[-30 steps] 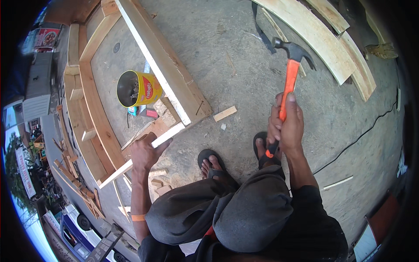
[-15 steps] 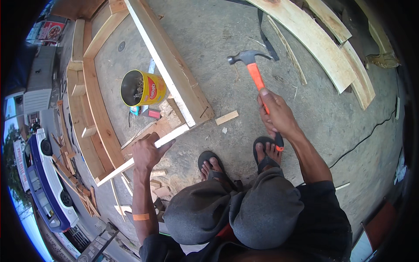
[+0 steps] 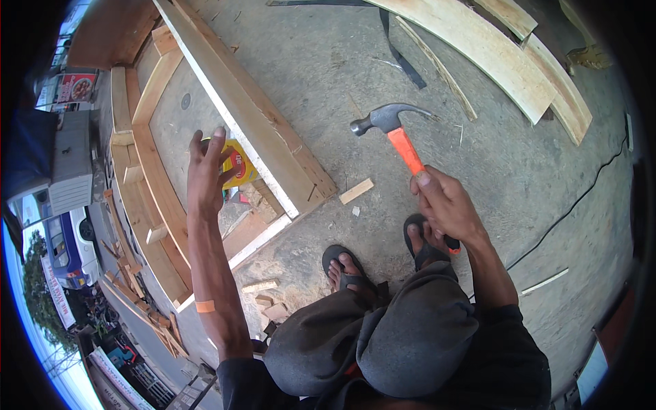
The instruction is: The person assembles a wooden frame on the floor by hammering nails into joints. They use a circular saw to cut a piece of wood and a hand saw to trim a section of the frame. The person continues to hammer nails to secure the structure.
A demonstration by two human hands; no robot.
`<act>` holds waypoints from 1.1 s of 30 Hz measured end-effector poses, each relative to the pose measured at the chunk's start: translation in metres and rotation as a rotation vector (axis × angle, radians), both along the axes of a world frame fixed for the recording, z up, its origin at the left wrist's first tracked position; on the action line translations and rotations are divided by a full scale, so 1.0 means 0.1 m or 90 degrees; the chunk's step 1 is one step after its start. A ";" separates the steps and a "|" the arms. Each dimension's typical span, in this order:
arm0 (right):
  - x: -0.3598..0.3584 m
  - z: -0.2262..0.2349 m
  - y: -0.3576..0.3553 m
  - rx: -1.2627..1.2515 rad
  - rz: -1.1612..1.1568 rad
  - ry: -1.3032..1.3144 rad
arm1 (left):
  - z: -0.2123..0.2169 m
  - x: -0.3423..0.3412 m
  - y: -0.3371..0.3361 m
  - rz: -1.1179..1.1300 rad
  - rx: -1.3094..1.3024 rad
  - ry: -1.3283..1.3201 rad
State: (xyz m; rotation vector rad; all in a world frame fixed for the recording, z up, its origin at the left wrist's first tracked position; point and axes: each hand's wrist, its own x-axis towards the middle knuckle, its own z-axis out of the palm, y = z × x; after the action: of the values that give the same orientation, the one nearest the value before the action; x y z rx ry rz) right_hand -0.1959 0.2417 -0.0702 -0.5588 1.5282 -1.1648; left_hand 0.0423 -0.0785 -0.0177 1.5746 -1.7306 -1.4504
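In the head view, the right hand (image 3: 447, 205) is closed firmly around the orange handle of a hammer (image 3: 407, 149), thumb laid along it. The handle's black end shows below the fist, above the right foot. The hammer's dark metal head is up and away from the person, its striking face toward the left and its claw toward the right, apart from the wooden frame (image 3: 277, 150).

The left hand (image 3: 203, 174) is empty-looking, its fingers parted in a wide, loose curl at the yellow bucket (image 3: 240, 164). The bucket stands inside the frame, near its long plank, and the hand covers part of it (whether the fingertips touch the rim, I cannot tell). An orange patch (image 3: 205, 307) sits on the left forearm.

A small wood strip (image 3: 357, 192) lies on the concrete floor (image 3: 321, 75) just beside the frame's near corner. Farther off at the upper right are curved boards (image 3: 478, 51) and a black strap (image 3: 400, 55).
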 end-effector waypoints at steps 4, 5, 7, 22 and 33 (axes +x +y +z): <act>0.14 0.06 -0.27 -0.159 -0.328 -0.199 | -0.54 -0.35 -0.21 -0.061 0.177 -0.032; 0.19 -0.12 -0.23 -0.102 -0.227 -0.070 | -0.52 -0.43 -0.22 -0.079 0.228 -0.105; 0.34 -0.21 -0.36 -0.005 0.009 0.169 | -0.61 -0.39 -0.23 -0.046 0.211 -0.081; 0.10 -0.19 -0.31 -0.020 0.167 0.167 | -0.65 -0.30 -0.17 -0.046 0.128 0.005; 0.34 -0.37 -0.34 0.006 0.117 0.019 | -0.56 -0.43 -0.04 -0.055 0.042 0.015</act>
State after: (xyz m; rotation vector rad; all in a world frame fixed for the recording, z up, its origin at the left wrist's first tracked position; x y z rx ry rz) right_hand -0.1618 0.2082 -0.1069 -0.6984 1.4737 -1.0127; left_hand -0.0012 -0.0827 -0.0734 1.5260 -1.7752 -1.5756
